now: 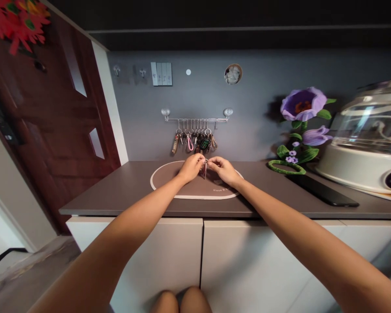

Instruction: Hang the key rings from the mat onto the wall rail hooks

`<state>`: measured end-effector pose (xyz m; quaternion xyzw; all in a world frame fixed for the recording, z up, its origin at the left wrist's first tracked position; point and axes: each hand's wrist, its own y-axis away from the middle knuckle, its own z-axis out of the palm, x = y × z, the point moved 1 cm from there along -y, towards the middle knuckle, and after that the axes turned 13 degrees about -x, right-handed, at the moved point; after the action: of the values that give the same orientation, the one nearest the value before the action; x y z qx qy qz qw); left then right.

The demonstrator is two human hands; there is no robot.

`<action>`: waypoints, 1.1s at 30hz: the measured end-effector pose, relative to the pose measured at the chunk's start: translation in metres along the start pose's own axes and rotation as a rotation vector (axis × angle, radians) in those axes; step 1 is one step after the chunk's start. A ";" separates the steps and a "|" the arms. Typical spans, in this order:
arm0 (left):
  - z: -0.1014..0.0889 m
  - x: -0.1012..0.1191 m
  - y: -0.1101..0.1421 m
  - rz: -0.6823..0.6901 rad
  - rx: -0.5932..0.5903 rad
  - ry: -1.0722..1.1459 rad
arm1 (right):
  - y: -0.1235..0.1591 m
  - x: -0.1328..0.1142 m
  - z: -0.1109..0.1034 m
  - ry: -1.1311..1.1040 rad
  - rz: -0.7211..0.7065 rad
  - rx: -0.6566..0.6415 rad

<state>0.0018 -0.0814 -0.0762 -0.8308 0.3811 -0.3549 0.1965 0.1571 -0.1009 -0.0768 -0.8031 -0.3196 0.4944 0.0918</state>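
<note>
Both my arms reach out over a brown oval mat (169,184) on the counter. My left hand (192,167) and my right hand (223,169) meet above the mat, fingers pinched together on a small key with a reddish tag (204,168) that hangs between them. Just behind my hands, a metal rail (197,119) on the grey wall carries several keys and key fobs (195,141) on hooks.
A dark phone (322,190) lies on the brown counter (117,191) to the right, beside purple artificial flowers (301,126) and a large white appliance with a clear lid (366,143). A dark red door (52,121) stands at the left. White cabinet doors (247,261) are below.
</note>
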 end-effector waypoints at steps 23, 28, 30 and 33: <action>-0.001 -0.003 0.004 -0.067 -0.084 -0.282 | -0.007 0.000 -0.009 -0.319 0.038 0.107; 0.002 -0.009 0.005 -0.094 -0.180 -0.296 | -0.022 -0.007 -0.024 -0.373 0.059 0.216; 0.003 -0.010 0.005 -0.093 -0.197 -0.284 | -0.032 -0.011 -0.032 -0.382 0.081 0.237; 0.003 -0.011 0.005 -0.080 -0.202 -0.271 | -0.050 -0.015 -0.045 -0.397 0.098 0.264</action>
<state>-0.0035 -0.0758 -0.0867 -0.9010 0.3516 -0.2073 0.1472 0.1697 -0.0633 -0.0199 -0.6859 -0.2246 0.6839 0.1072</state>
